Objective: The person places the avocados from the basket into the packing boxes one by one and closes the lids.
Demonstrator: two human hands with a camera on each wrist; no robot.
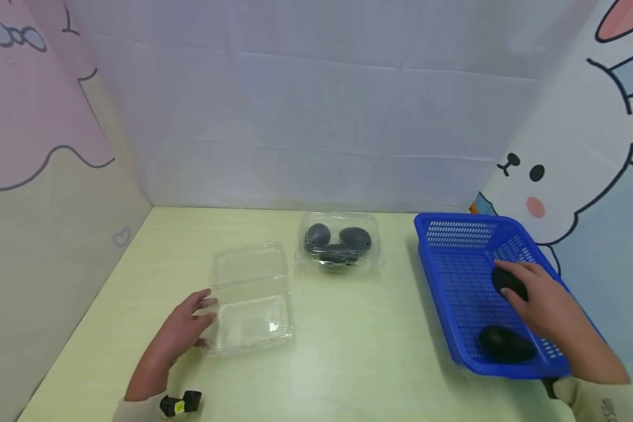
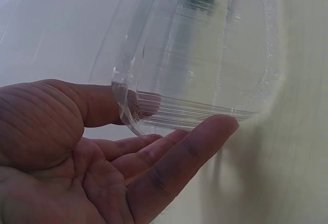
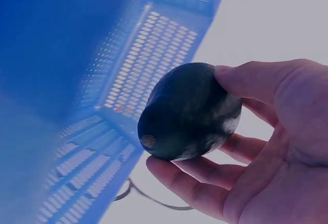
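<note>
My right hand [image 1: 551, 302] grips a dark green avocado [image 3: 189, 114] between thumb and fingers, over the blue basket [image 1: 427, 275]. A brown stem spot shows on its end. Another avocado [image 1: 506, 344] lies in the basket's near end. At the left, an unfolded clear plastic clamshell box [image 1: 250, 316] rests on the table, with nothing in it. My left hand [image 1: 184, 325] holds its left edge; in the left wrist view the thumb shows through the plastic and a finger [image 2: 189, 157] lies along the near side.
A second clear clamshell box [image 1: 366, 223] stands at the back middle with three dark avocados inside. The table [image 1: 358, 346] meets a pale curtain [image 1: 316, 117] behind and cartoon-print panels at both sides.
</note>
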